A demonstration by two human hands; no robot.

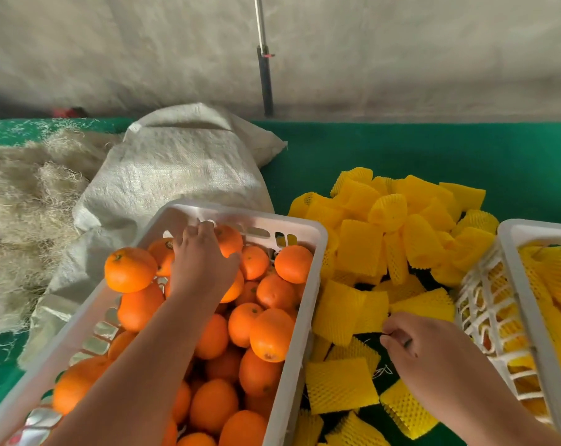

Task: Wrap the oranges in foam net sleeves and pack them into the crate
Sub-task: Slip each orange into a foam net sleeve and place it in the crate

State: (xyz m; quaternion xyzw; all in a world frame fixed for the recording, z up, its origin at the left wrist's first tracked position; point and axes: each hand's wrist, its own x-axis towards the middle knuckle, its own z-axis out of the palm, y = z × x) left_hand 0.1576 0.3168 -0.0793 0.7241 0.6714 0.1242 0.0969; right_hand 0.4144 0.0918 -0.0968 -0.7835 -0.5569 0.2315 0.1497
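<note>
Counting two crates (292,226), two hands (202,262).

Grey woven tarp wall (401,53) at 12 o'clock, metal pole (263,59) against it; green cloth surface (401,149) below; soft daylight.

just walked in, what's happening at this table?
A person is packing oranges. The left hand reaches into the white crate of bare oranges, fingers curled over one near the far end. The right hand pinches at the pile of yellow foam net sleeves. A second crate on the right already holds sleeved fruit.
</note>
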